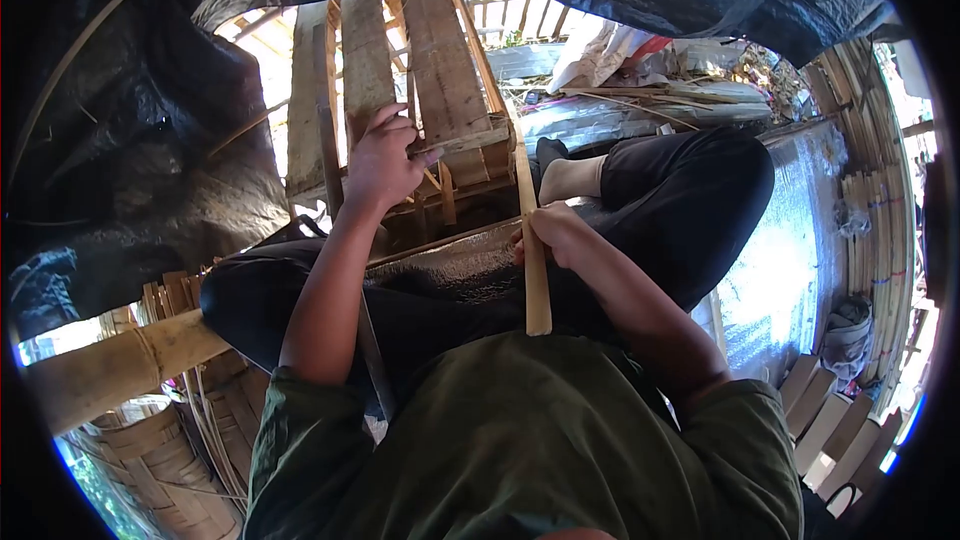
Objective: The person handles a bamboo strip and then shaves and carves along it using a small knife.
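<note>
So I'm sitting with my knees spread, and my right hand (558, 235) is closed around a long, flat, pale-yellow bamboo strip (538, 290). The strip runs lengthwise over my lap, its near end by the hem of my dark green cloth shirt (520, 420) and its far part up beside some weathered grey-brown wooden planks (365, 60).

My left hand (385, 165) is up in front of those planks, fingers loosely bent; honestly can't tell if it's pinching anything. Below and between my hands there's a shiny dark-brown sheet (450, 265) across my lap, over my black trousers (690, 200).

Around me: a crumpled black plastic tarp (130, 140) at left and overhead, a thick round tan bamboo pole (120, 370) by my left knee, a woven tan bamboo basket (170, 460) under that, and a glossy silvery plastic sheet (775, 250) off to the right.
</note>
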The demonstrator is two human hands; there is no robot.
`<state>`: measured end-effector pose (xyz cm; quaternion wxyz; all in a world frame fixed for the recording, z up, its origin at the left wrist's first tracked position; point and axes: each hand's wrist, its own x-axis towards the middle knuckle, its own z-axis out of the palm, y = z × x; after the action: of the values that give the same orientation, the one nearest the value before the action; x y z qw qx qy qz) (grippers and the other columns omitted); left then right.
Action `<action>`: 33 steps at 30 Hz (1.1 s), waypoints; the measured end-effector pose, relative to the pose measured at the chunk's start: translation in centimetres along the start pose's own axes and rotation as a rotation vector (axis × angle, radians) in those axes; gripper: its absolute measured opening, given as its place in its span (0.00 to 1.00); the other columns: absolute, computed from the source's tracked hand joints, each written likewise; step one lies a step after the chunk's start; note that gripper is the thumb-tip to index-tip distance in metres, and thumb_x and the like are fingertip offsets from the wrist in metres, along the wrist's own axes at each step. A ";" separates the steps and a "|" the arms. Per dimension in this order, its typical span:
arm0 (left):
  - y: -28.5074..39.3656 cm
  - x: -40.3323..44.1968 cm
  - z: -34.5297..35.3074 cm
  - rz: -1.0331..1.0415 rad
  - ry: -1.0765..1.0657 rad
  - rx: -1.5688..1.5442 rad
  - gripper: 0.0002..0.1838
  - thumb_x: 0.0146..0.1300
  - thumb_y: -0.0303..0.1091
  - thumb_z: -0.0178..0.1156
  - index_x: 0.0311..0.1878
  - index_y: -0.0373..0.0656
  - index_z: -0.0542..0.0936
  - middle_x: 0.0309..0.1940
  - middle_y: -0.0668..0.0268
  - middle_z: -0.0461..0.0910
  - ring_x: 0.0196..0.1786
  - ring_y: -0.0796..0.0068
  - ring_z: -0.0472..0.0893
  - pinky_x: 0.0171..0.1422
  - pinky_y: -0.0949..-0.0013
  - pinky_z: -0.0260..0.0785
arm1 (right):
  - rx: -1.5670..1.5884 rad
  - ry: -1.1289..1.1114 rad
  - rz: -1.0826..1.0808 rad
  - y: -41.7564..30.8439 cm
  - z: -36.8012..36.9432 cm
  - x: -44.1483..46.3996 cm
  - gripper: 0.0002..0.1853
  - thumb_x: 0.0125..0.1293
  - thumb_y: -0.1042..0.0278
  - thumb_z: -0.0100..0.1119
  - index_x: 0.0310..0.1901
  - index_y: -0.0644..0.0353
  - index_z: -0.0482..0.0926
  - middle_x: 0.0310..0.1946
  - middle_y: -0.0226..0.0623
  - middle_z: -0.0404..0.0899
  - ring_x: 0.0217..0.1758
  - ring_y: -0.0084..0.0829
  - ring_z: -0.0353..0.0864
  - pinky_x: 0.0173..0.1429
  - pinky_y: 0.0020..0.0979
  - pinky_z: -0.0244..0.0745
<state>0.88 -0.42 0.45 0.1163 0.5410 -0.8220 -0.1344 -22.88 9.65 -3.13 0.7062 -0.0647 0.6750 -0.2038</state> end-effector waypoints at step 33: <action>-0.8 -0.2 -1.0 0.154 0.195 -0.016 0.13 0.49 0.34 0.74 0.27 0.36 0.80 0.38 0.59 0.82 0.61 0.58 0.76 0.62 0.57 0.68 | -0.386 0.386 -0.437 -3.1 -2.2 5.1 0.12 0.57 0.70 0.52 0.29 0.72 0.81 0.15 0.49 0.79 0.16 0.40 0.83 0.23 0.38 0.79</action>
<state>2.01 -0.65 1.06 0.2099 0.4858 -0.8448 -0.0786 -25.63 5.29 -6.87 0.4800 -0.3005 0.7923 -0.2273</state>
